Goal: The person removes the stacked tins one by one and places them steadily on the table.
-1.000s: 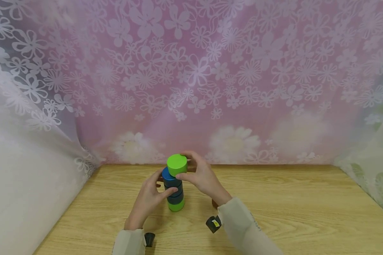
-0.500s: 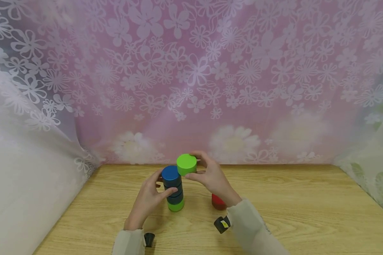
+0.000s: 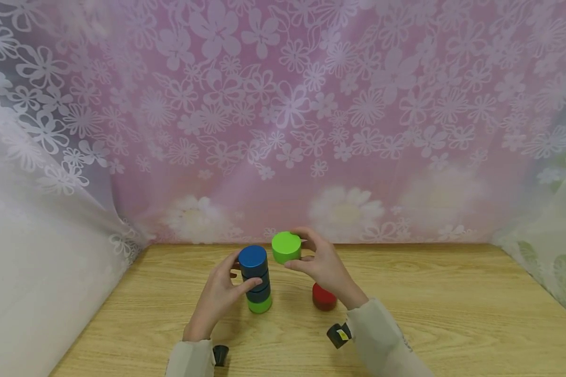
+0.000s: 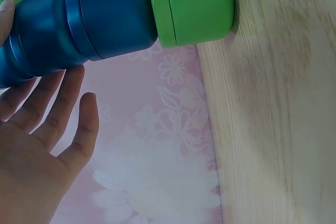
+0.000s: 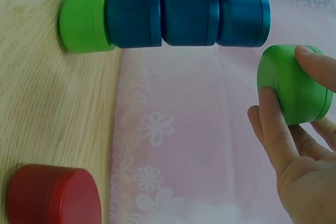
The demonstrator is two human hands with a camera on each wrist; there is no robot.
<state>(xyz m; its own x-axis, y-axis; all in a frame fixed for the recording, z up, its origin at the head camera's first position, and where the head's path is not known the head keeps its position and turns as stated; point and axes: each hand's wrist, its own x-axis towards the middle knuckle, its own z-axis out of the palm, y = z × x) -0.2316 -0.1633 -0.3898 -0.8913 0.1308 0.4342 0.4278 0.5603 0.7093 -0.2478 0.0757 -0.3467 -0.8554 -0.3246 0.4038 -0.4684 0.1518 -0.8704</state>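
Two bare hands and a stack (image 5: pixel 173 19) of canisters on a wood-grain surface (image 3: pixel 434 309), as seen by someone standing in the room; places are given from the stack, sides are the person's own. The stack rises upright, one green base canister (image 3: pixel 260 305) below three blue canisters (image 5: pixel 189 17). The left hand (image 3: pixel 220 289) is at its left, thumb in front and fingers behind, holding the blue part. The right hand (image 3: pixel 322 265) pinches a second green canister (image 3: pixel 286 248) between thumb and fingers, in the air just to the right of the stack's top.

The relation that matters: the held canister lies between the right fingers and the stack, its underside roughly level with the stack's top in the right wrist view. A narrow gap parts the two in the head view. Its long axis stands near upright, roughly along that of the stack. The right hand is the nearer to it.

Appearance: the held canister is a short, bright lime-green cylinder with a smooth top, rounded lower edge and fine seam near one end. A red canister (image 3: pixel 324 297) of similar form stands on the surface to the right of the stack, apart from it.
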